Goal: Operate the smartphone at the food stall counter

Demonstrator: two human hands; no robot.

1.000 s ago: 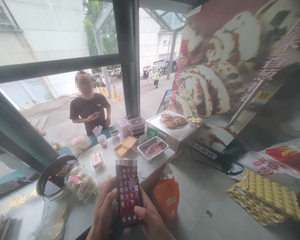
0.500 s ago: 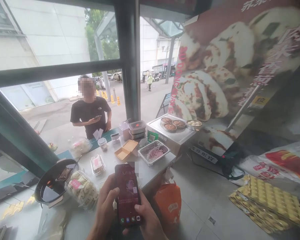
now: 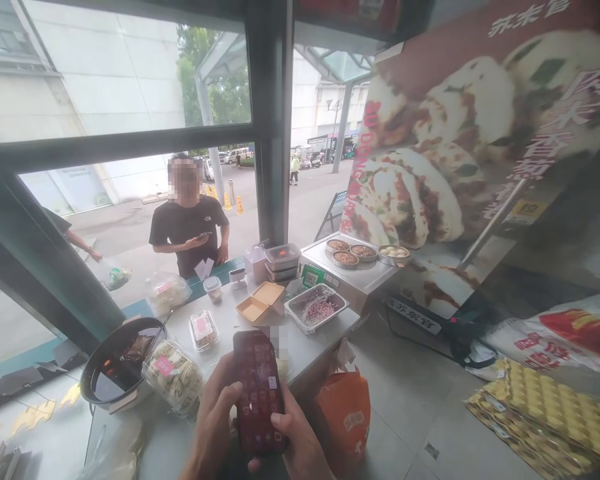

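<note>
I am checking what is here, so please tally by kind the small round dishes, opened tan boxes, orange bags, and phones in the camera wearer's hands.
Small round dishes: 4
Opened tan box: 1
Orange bag: 1
Wearer's phone: 1
Total: 7

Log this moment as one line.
left hand: holding phone | right hand: holding phone | counter: open brown box | outside: person in dark shirt

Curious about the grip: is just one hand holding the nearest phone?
No, the left hand and right hand both hold the phone.
</note>
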